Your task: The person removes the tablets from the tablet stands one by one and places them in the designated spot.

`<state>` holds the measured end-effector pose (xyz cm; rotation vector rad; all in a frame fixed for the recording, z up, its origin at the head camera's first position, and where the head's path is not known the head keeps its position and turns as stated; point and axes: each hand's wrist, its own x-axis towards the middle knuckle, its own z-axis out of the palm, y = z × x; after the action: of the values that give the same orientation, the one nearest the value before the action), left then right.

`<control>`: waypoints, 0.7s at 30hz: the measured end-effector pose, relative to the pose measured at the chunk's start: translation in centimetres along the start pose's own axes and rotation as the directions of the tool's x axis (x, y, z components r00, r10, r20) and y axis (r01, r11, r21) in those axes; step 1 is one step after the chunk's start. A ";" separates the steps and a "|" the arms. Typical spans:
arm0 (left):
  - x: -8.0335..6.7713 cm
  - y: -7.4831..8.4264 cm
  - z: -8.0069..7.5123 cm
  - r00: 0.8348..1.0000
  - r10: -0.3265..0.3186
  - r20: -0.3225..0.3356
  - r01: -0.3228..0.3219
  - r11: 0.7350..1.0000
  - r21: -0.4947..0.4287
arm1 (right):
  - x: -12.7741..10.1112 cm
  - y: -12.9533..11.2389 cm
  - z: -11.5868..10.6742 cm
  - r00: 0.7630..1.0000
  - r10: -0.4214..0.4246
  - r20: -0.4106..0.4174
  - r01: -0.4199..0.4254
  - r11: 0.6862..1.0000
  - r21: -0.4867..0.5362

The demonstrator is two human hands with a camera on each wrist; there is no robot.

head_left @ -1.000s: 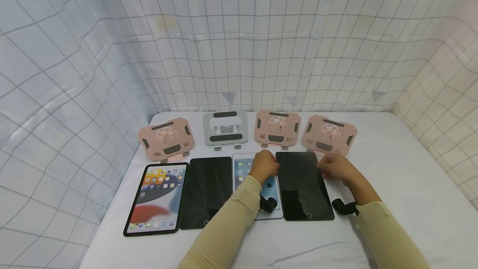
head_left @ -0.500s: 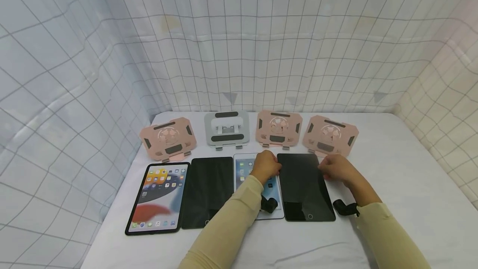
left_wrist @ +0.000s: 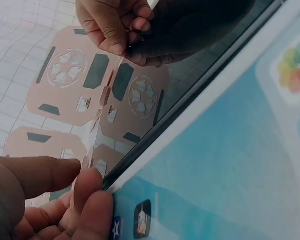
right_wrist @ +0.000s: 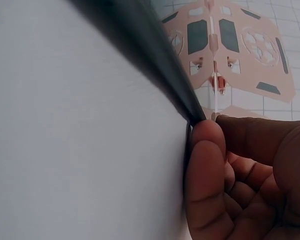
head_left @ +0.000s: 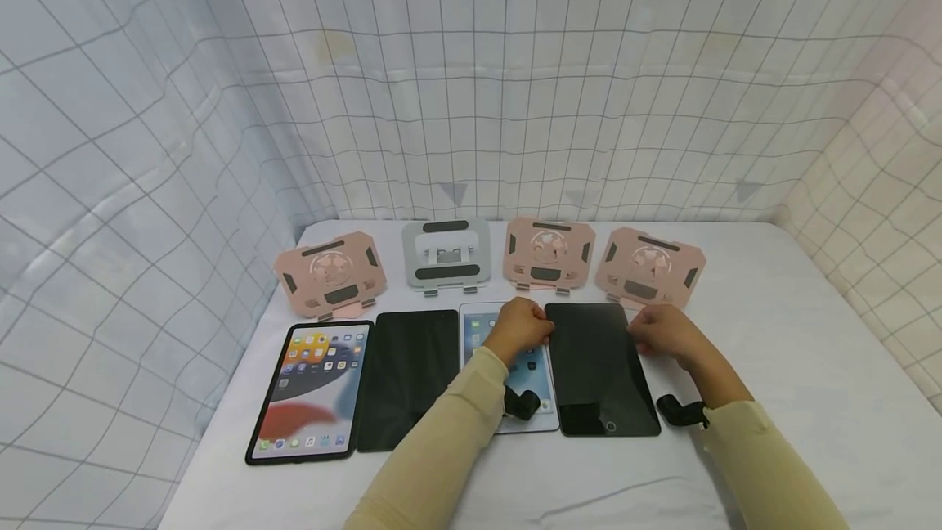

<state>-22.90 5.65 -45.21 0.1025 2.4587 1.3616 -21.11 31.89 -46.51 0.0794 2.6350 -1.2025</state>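
I watched both hands work the dark tablet [head_left: 599,366], which lay flat on the white counter [head_left: 780,350] toward its right side, in the front row just before the stands. My left hand [head_left: 518,327] had its fingers [left_wrist: 85,200] curled against the tablet's left edge near the far corner, and my right hand [head_left: 662,330] had its fingers [right_wrist: 205,165] curled at the right edge opposite, thumb tip pressed against the thin rim. Each hand pinched the rim rather than lying flat on it.

I judged the tablet stiff, thin and fairly light, with a glossy glass face that would be slippery and liable to crack if dropped. The long edges near the far corners looked the sound place to hold, fingers under the rim, thumbs kept off the glass.

Just left of it, edge to edge, lay a white tablet [head_left: 533,370] with a lit blue screen, partly under my left arm. Further left sat another dark tablet [head_left: 408,379] and a black-framed tablet [head_left: 309,387] showing app icons. Behind the row stood three pink stands [head_left: 548,253] and one grey stand [head_left: 445,256], along the counter's far edge.

I could read no brand or lettering anywhere; the icons were too small to make out
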 end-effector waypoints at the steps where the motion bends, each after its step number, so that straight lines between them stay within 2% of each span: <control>1: -0.1 -0.1 -0.1 1.000 -0.009 0.017 0.009 0.999 -0.032 | 0.0 0.0 0.0 1.000 -0.001 0.000 0.001 1.000 0.002; 4: -0.1 -0.3 -0.3 0.998 -0.030 0.055 0.036 0.993 -0.108 | 0.0 0.0 0.1 1.000 0.000 0.002 0.000 1.000 0.008; 7: -0.2 -0.3 -0.5 0.996 -0.047 0.071 0.056 0.990 -0.131 | -0.1 -0.1 0.2 1.000 0.002 0.006 -0.002 1.000 0.012; 16: -0.3 -0.4 -0.5 0.997 -0.050 0.055 0.055 0.994 -0.093 | -0.1 -0.6 0.3 1.000 -0.014 0.009 0.015 1.000 -0.002; 21: -0.3 -0.7 -0.4 0.998 -0.004 0.066 0.012 0.993 -0.114 | -0.2 -0.6 0.3 1.000 -0.013 0.013 0.013 1.000 -0.009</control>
<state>-22.69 4.89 -45.54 0.1082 2.3194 1.4687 -20.96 31.28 -46.19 0.0519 2.6336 -1.1907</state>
